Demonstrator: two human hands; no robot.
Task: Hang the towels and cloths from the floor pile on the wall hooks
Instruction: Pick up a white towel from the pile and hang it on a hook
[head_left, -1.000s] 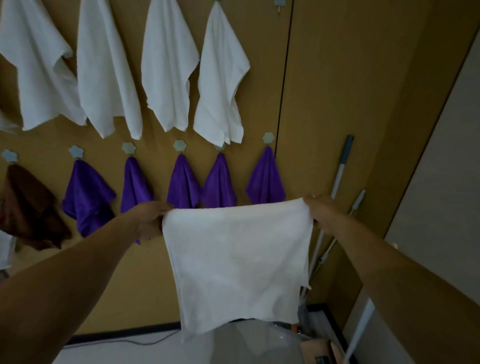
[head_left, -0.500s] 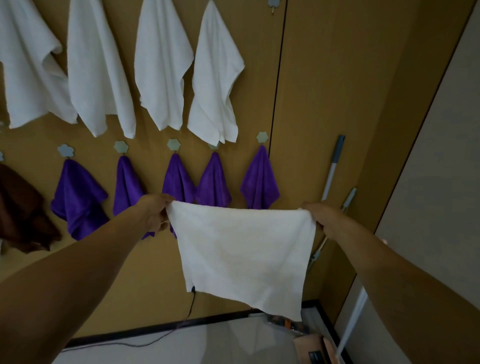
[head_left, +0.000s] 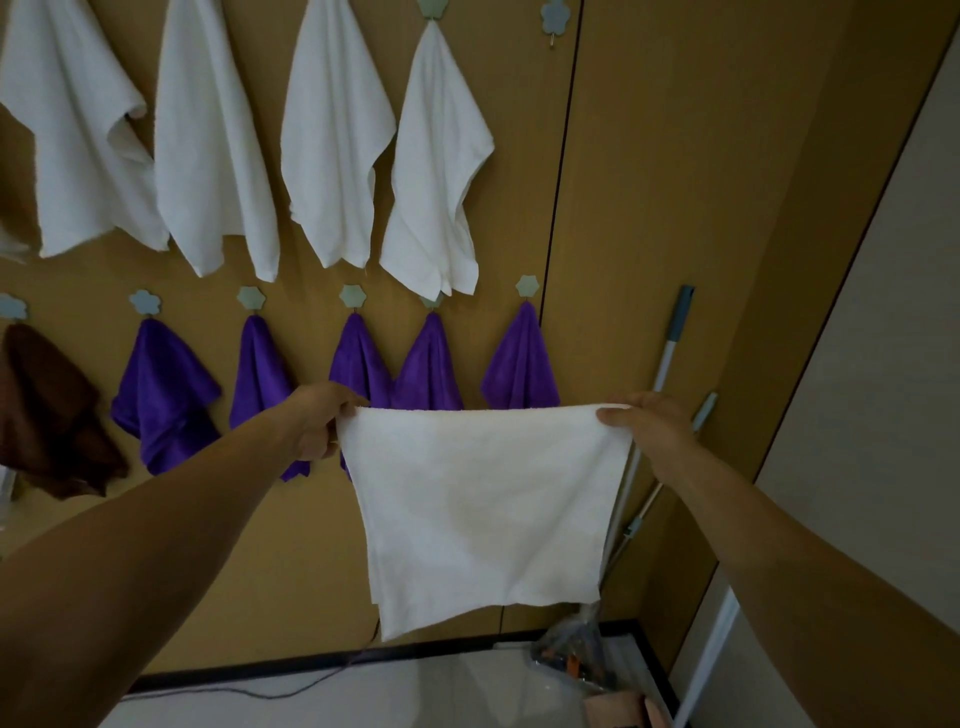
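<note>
We note left hand (head_left: 317, 421) and right hand (head_left: 649, 422) each pinching a top corner of the white towel (head_left: 483, 499). We advise gathering one corner for the empty hook (head_left: 551, 11) above.

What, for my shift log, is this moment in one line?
left hand: grips white towel corner; right hand: grips other corner; towel: spread; free hook: top

The held towel (head_left: 483, 509) is showing plain white, unpatterned; the hung towels (head_left: 332, 130) above are showing the same white. The lower cloths (head_left: 166, 395) are showing solid purple, the far-left cloth (head_left: 47, 410) dark brown. The hooks (head_left: 528, 285) are showing pale blue-green against the ochre wall (head_left: 675, 208).
</note>
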